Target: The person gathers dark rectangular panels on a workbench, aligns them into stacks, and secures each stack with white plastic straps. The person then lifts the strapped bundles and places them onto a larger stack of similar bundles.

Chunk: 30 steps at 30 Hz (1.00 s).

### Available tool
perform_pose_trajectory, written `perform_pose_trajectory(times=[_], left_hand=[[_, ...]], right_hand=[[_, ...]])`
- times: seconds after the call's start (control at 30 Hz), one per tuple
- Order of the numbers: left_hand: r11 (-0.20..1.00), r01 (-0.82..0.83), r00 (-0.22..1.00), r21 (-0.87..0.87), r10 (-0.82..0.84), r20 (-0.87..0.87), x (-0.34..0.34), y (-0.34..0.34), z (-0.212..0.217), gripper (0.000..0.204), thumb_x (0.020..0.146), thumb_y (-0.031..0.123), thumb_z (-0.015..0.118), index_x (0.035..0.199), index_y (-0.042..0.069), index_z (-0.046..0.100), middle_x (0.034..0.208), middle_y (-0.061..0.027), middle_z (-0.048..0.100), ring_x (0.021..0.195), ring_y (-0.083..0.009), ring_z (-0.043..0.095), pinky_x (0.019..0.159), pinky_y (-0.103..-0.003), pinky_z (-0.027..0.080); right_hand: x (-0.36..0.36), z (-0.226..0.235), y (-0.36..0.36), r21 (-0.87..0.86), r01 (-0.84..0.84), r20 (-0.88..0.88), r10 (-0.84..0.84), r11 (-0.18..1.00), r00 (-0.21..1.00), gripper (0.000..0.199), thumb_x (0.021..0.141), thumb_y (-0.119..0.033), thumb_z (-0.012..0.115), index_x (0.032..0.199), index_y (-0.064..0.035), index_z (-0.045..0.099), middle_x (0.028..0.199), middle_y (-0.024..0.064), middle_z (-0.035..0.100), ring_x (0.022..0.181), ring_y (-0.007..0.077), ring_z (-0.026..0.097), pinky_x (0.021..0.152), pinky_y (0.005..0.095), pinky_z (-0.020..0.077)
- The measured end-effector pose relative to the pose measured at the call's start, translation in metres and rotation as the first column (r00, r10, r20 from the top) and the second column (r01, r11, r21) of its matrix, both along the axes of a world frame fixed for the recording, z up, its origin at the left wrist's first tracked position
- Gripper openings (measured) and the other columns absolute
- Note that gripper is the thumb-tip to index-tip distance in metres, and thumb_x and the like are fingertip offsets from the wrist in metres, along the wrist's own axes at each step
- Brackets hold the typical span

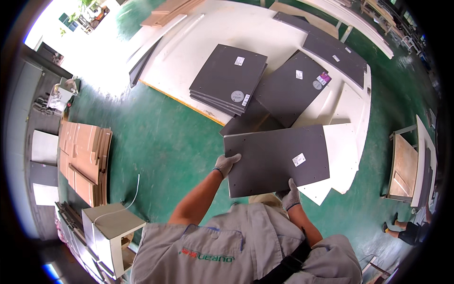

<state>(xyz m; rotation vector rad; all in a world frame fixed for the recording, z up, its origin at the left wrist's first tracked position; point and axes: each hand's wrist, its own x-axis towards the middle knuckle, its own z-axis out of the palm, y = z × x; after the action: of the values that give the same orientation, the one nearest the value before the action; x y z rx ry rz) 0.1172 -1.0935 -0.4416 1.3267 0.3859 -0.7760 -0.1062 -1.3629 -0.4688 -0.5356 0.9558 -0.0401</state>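
Note:
A dark grey rectangular board (269, 158) with small holes and a white label is held in front of me, over the near edge of the table. My left hand (228, 165), in a light work glove, grips its left edge. Gloved too, my right hand (289, 195) holds the lower edge, thumb on the face. The fingers behind the board are hidden. Beyond it lie a neat stack of dark boards (227, 71) with labels and, right of that, another dark board (295, 87) with white and purple labels.
The white table (189, 52) also carries long dark panels (331, 52) at the far right and white sheets (343, 151) at the near right. Flattened brown cardboard (85, 156) stands at the left, near a cabinet (111, 232). Another person (411, 232) is at the lower right.

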Motion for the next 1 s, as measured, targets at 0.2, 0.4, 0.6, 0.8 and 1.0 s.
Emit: perform_pose_trajectory(times=[0.2,0.4,0.6,0.8,1.0], left_hand=[[0.955,-0.226,0.951,0.192,0.173,0.256,0.052,-0.068,0.01,0.07,0.081,0.033,0.088,0.129,-0.009,0.059,0.118,-0.0168,0.071,0.103,-0.0269,0.072,0.091,-0.042,0.059],[0.524,-0.378,0.841,0.764,-0.15,0.519,0.148,-0.009,-0.014,0.093,0.084,0.063,0.076,0.138,-0.009,0.052,0.137,-0.0337,0.057,0.128,-0.0464,0.056,0.11,-0.05,0.044],[0.285,-0.545,0.668,0.788,-0.42,0.614,0.357,0.069,0.024,0.081,0.091,0.054,0.071,0.137,-0.011,0.056,0.131,-0.0259,0.065,0.124,-0.0359,0.062,0.106,-0.044,0.049],[0.815,0.105,0.874,0.57,-0.349,0.338,0.44,0.106,-0.002,0.044,0.099,0.039,0.071,0.105,-0.004,0.076,0.089,-0.0017,0.072,0.08,-0.0088,0.061,0.074,-0.026,0.049],[0.945,-0.189,0.977,-0.266,0.207,0.043,0.461,0.188,-0.016,0.037,0.102,0.032,0.066,0.121,0.001,0.07,0.111,-0.0065,0.073,0.097,-0.0184,0.069,0.086,-0.036,0.056]], right_hand=[[0.053,0.029,-0.04,-0.019,-0.092,-0.253,0.084,0.996,0.964,0.045,0.094,-0.044,0.073,0.121,-0.0105,0.063,0.107,0.0132,0.07,0.093,0.0252,0.067,0.068,0.0456,0.0553],[0.159,0.076,-0.047,-0.358,-0.722,-0.23,0.694,0.592,0.682,0.04,0.097,-0.042,0.068,0.086,-0.0033,0.066,0.072,0.005,0.063,0.056,0.016,0.058,0.051,0.0326,0.0493],[0.382,0.083,0.003,-0.861,-0.473,-0.329,0.507,0.185,0.797,0.042,0.093,-0.039,0.067,0.085,0.0017,0.058,0.083,0.0146,0.068,0.076,0.0357,0.062,0.073,0.0457,0.051],[0.474,0.063,0.067,-0.612,-0.766,-0.675,0.376,0.196,0.635,0.067,0.084,-0.054,0.075,0.113,0.0062,0.068,0.111,0.0276,0.072,0.112,0.0391,0.069,0.099,0.0464,0.0545],[0.515,0.081,0.141,-0.532,-0.839,-0.717,0.467,0.112,0.517,0.071,0.084,-0.061,0.074,0.113,0.0037,0.068,0.119,0.0293,0.068,0.112,0.0405,0.069,0.096,0.0449,0.057]])
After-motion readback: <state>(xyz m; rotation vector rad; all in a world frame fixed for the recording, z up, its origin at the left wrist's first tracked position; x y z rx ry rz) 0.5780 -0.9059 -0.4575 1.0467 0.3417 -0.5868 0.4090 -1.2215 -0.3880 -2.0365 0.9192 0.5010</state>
